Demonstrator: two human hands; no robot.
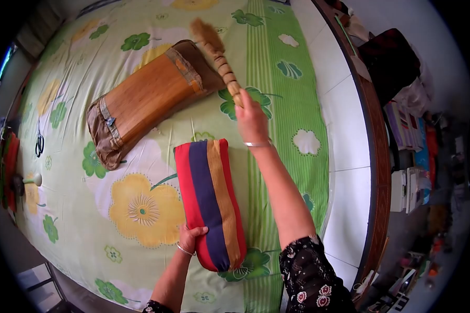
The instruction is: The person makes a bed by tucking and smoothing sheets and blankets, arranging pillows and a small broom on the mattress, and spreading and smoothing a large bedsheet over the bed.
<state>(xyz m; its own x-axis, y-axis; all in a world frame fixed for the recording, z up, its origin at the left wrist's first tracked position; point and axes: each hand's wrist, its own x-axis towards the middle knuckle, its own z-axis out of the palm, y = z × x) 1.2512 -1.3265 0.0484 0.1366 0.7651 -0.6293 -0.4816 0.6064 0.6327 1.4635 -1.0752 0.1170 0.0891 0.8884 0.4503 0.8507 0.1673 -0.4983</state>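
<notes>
My right hand is closed round the bound handle of a small straw hand broom. The broom's bristle end points up and away from me, in the air near the right end of a brown pillow. That pillow has a wooden-looking slatted top and brown cloth ends. Nearer to me lies a striped pillow in red, navy and tan. My left hand grips its left edge, thumb on top; the other fingers are hidden behind it.
A green and white flowered bedsheet covers the bed. Scissors and a white-topped object are at the left. White tiles and a dark wooden edge run along the right, with stacked books and clutter beyond.
</notes>
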